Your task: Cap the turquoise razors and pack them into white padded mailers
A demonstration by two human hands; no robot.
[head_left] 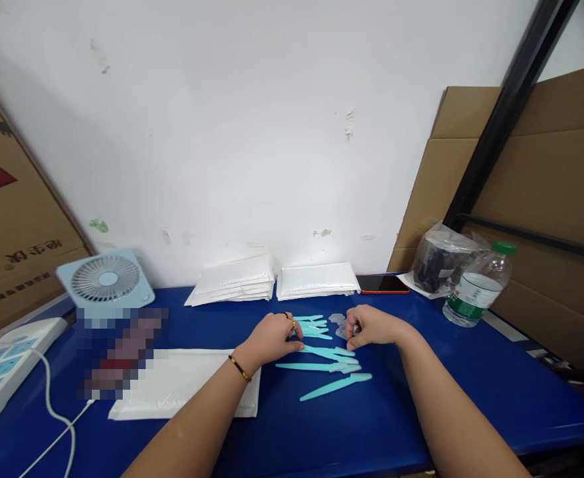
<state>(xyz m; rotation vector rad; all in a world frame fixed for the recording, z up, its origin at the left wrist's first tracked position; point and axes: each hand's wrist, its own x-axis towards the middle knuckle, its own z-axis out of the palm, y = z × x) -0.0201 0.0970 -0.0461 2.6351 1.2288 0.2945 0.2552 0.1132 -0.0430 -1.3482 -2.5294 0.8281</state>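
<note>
Several teal eyebrow razors (336, 386) are spread over the blue table, roughly in a column with their heads to the right. My left hand (270, 340) rests over the handle ends of the upper razors, its fingers bent and the thumb apart from them. The thumb tip lies on one handle, and the hand hides the ends of others. Across from it, my right hand (369, 326) is closed in a pinch, with a bit of clear plastic showing at its fingers. Beside those fingers lie small clear plastic pieces (338, 319), partly covered by the hand.
A white padded mailer (172, 382) lies flat at left. Stacks of white mailers (236, 279) and a phone (384, 285) line the wall. A blue fan (106, 279) and power strip (10, 372) are left; a water bottle (478, 289) and bagged cup (441, 259) stand right.
</note>
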